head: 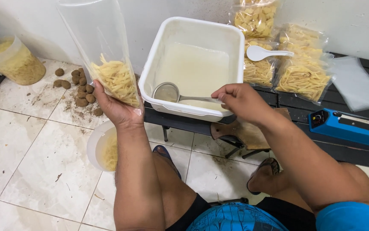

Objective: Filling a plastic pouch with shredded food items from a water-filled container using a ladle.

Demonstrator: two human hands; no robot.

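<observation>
Metal ladle [167, 93] is lying handle-rightward in the right hand's [240, 102] pinching fingers while the left hand [115, 107] is gripping the upright bag [103, 51].

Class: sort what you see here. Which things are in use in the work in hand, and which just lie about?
In use: left hand holding clear bag of potato strips; right hand holding metal ladle; white tub.

Lying about: brown tubers; white spoon; blue sealer; filled bags.
</observation>
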